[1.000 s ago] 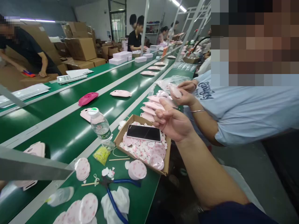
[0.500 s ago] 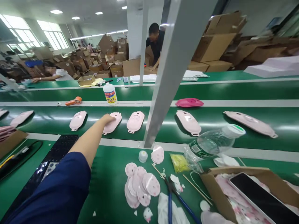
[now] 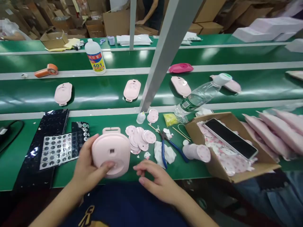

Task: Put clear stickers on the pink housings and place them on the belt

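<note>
My left hand holds a pale pink oval plastic shell upright over the near bench, thumb pressed on its face. The shell has a small square hole and a loop at its top edge. Just to its right, my right hand holds nothing I can see, its fingers bent and the thumb apart. Beyond the hands lie overlapping round pink printed discs, a small cat-shaped piece, blue-handled pliers and a white cloth.
More pink shells lie spaced along the green conveyor. A slanted grey post rises in front. A clear bottle leans near a cardboard box with a phone. At left is a sticker sheet.
My left hand has taken the pink shell off the conveyor and brought it back close to me. My right hand has come into view. The camera has tilted down.
</note>
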Demonstrator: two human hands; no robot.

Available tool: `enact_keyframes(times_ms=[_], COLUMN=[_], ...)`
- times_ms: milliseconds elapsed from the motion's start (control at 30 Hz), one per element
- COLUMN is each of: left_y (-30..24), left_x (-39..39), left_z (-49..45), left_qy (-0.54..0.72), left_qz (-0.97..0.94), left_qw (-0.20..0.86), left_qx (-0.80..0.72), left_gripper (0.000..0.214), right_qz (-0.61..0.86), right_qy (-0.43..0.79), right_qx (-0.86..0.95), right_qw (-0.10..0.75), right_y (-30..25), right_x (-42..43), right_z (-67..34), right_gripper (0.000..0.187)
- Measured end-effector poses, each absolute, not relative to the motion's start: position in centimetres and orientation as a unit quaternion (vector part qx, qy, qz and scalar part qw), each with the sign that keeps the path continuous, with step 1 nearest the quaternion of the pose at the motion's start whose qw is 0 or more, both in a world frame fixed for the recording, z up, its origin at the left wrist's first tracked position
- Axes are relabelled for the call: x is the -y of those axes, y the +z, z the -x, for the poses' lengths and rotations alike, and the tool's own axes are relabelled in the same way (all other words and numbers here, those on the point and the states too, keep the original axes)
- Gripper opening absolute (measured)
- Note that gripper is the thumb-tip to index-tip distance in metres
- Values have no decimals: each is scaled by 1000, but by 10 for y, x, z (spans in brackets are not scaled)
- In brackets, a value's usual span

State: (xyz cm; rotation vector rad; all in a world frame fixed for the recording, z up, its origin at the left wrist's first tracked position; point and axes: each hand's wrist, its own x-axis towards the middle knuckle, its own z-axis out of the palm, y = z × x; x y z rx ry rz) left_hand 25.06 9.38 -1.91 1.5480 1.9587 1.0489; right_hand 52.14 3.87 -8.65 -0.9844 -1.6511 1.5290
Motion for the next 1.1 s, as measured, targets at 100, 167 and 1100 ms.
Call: enact_keyframes(times_ms=[100,167,1100], left_y=[-80,-106,-92], left_x=[-67,-68,-56], left_z=[-249,-242,-153], left_qy=[365,339,424], left_qz=[-548,-518,-513], left_qw=[319,401,280], left_qx=[-681,-675,-692], left_gripper=[86,92,69], right_qz=[394,428,528], right_qy=[537,492,-117], right_qx=[696,714,836], right_qw=[267,255,95], right_y=[-76,-69,-123], right_x=[-53,-55,-105], right_z=[-508,-516,-524], right_gripper=[26,25,27])
